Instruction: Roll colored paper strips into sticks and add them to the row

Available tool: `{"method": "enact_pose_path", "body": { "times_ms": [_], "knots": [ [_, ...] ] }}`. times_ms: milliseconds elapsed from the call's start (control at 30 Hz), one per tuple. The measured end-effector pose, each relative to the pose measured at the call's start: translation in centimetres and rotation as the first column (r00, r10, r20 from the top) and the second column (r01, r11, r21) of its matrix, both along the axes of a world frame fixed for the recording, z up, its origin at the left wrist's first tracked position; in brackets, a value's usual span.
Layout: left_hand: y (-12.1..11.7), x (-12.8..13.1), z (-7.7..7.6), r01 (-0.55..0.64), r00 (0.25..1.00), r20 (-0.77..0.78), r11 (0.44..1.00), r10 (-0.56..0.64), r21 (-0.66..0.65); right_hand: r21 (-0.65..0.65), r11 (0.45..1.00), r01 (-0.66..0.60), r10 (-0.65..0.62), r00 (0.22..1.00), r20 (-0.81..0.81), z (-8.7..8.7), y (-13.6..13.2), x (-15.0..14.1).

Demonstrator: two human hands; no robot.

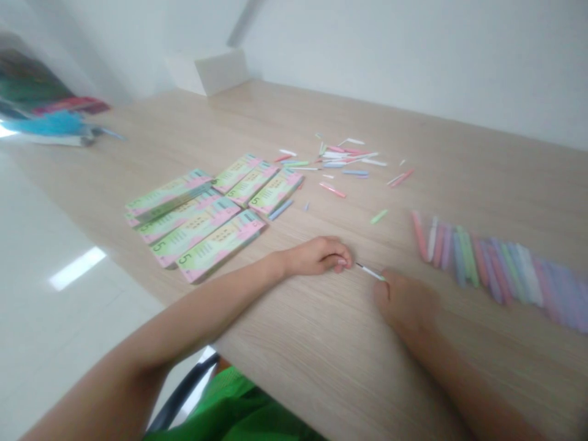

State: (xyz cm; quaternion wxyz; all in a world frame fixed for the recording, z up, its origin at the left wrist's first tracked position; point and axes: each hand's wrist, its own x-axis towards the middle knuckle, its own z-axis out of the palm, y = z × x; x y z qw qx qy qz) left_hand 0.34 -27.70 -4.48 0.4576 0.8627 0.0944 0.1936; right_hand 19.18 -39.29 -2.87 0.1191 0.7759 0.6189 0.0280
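Note:
My right hand (407, 300) pinches the green end of a thin white pen refill (370, 271) with a dark tip, just above the table. That tip points at the fingers of my left hand (324, 256), which are curled closed beside it. Whether anything is inside the left fingers is hidden. A short green pen part (379, 216) lies beyond the two hands. To the right of my right hand runs a row of pastel pens (493, 269), pink, white, blue, green and purple, blurred toward the far right.
Several green-and-pink boxes (223, 245) marked 5 lie left of my hands, some stacked. Behind them is a scatter of loose pen parts (340, 156). A white box (220, 72) stands by the wall. Blue and red items (55, 122) sit at the far left table edge.

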Motion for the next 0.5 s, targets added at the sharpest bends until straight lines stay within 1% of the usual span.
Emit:
{"method": "enact_pose_path", "body": {
  "times_ms": [100,267,367,500],
  "knots": [
    [-0.1,0.0,0.0,-0.011,1.000,-0.003,1.000,0.011,0.003,-0.027,1.000,0.001,-0.001,1.000,0.003,0.4,-0.4,-0.1],
    [-0.1,0.0,-0.1,-0.054,0.998,-0.021,0.997,0.053,-0.055,-0.062,0.998,-0.031,0.029,0.999,-0.028,1.2,-0.5,-0.5],
    [-0.1,0.1,0.0,-0.055,0.997,-0.063,0.996,0.051,-0.076,-0.061,0.998,-0.015,0.014,1.000,-0.016,1.1,-0.4,-0.6],
    [-0.1,0.1,0.0,-0.035,0.998,-0.052,0.996,0.031,-0.078,-0.095,0.995,0.015,-0.014,1.000,0.011,0.7,-0.2,-0.6]
  ]
}}
